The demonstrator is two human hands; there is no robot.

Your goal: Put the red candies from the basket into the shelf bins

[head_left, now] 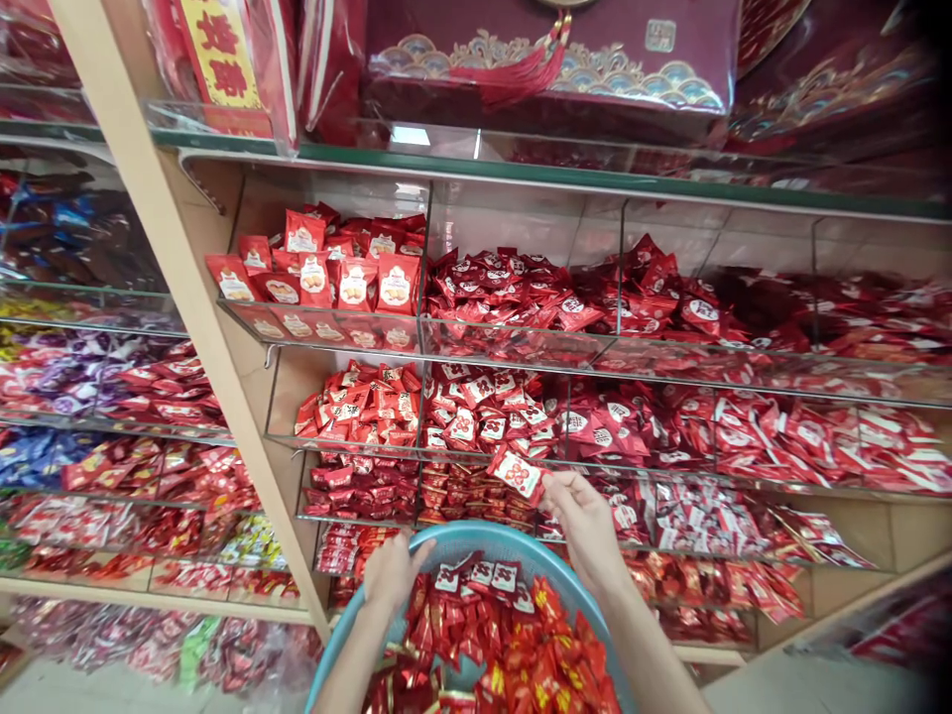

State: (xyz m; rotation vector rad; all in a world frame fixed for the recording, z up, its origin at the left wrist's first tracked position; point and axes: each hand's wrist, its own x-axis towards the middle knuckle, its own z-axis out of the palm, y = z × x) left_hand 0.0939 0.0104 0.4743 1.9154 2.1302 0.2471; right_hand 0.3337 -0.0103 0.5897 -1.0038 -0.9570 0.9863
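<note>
My right hand [580,521] pinches one red-and-white wrapped candy [519,473] by its right end, just in front of the shelf bins. With its fingers around the rim, my left hand [394,573] grips a blue plastic basket [483,529]. Inside the basket lie dark red packets with white labels [476,585] at the back and orange-red packets with yellow marks [550,654] at the right. Behind the held candy is a bin of similar red-and-white candies [487,416].
Glass-fronted shelves hold several rows of red packets, such as biscuit packets [357,278] at upper left. A wooden post [185,307] divides them from the left shelves. Above, a glass shelf [521,171] carries purple gift boxes [632,69]. Bagged candies [164,645] lie low at left.
</note>
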